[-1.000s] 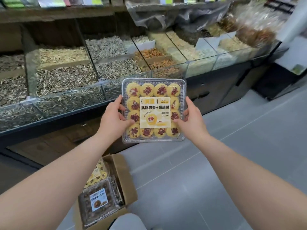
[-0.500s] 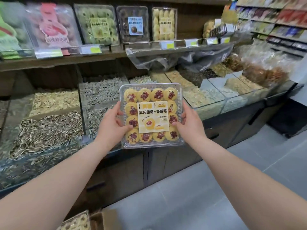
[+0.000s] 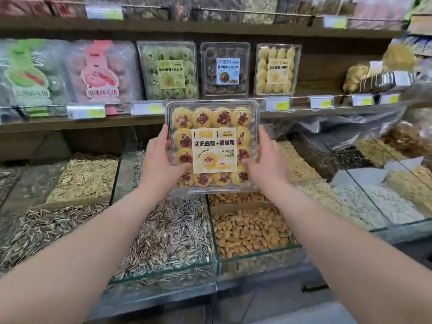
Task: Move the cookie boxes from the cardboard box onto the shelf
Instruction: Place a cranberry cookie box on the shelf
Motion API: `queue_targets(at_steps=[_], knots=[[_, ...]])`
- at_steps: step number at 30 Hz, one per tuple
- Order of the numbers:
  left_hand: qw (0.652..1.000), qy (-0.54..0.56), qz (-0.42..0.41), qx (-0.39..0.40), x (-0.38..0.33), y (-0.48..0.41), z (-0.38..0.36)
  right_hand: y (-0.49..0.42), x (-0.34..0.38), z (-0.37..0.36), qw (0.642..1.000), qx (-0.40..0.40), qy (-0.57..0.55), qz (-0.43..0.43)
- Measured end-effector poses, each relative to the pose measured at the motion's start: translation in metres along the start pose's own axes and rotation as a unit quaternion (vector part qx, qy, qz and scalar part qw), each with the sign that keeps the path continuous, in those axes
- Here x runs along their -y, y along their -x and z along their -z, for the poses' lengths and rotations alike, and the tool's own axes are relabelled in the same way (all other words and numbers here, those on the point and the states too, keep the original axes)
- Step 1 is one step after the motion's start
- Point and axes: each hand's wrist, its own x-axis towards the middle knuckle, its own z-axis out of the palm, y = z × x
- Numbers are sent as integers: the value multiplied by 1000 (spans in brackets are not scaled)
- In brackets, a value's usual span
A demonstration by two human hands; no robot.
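A clear plastic cookie box (image 3: 211, 146) with yellow cookies topped in red and a yellow label is held upright in front of me. My left hand (image 3: 161, 163) grips its left edge and my right hand (image 3: 265, 163) grips its right edge. The box hangs just below the wooden shelf (image 3: 58, 123), over the bulk bins. On that shelf stand a green cookie box (image 3: 169, 70), a dark chocolate cookie box (image 3: 225, 69) and a pale yellow cookie box (image 3: 277, 70). The cardboard box is out of view.
Glass-fronted bulk bins lie below the shelf: sunflower seeds (image 3: 168, 232), cashews (image 3: 250, 230), pale seeds (image 3: 86, 178). Pink (image 3: 100, 73) and green (image 3: 25, 76) pastry packs stand at the shelf's left. Price tags (image 3: 277, 103) line the shelf edge. Crumpled clear plastic (image 3: 346, 125) hangs at right.
Both hands have lifted the cookie box up toward the shelf. My view has tilted upward, so the floor and the cardboard box have dropped out of sight.
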Motion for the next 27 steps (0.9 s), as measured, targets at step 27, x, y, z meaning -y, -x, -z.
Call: queue_targets(at_steps=[27], knots=[[949,-216,30,-226,52,-345,-23,-357,93,-170,984,7,-7,177]])
